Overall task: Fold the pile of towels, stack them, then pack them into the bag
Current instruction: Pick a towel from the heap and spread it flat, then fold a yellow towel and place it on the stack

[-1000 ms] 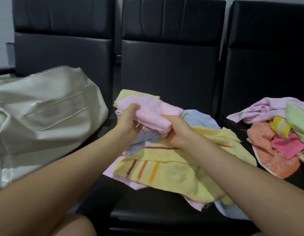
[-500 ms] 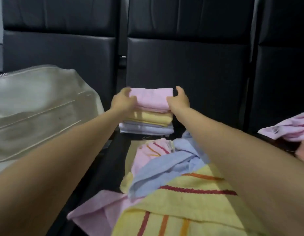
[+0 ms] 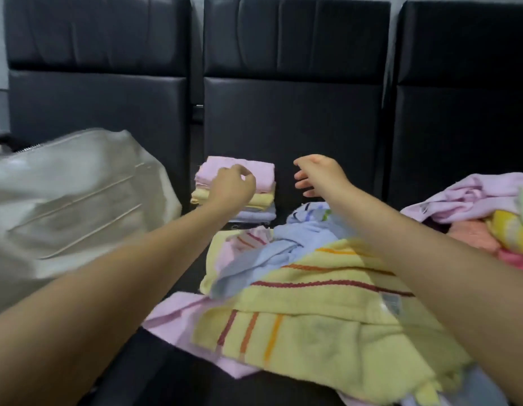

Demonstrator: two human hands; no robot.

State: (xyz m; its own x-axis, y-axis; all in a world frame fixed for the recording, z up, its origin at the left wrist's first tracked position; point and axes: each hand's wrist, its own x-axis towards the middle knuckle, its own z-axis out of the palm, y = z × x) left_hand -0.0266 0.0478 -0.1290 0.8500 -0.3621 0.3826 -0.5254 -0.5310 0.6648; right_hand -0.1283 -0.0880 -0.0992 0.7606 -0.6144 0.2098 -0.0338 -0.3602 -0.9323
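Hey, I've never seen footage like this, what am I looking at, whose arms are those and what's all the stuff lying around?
No machine here: the picture comes from a camera worn on a person's head, looking forward and down, so the two bare arms are that person's own. The left hand hovers in front of a small stack of folded towels, pink on top, yellow and pale ones below. I cannot tell if it touches the stack. The right hand is in the air beside it, fingers relaxed. Neither has a grip on anything. Nearer lies a loose heap of unfolded towels, yellow striped, blue and pink. A pale bag sits on the left, more crumpled towels on the right, all on black padded seats.
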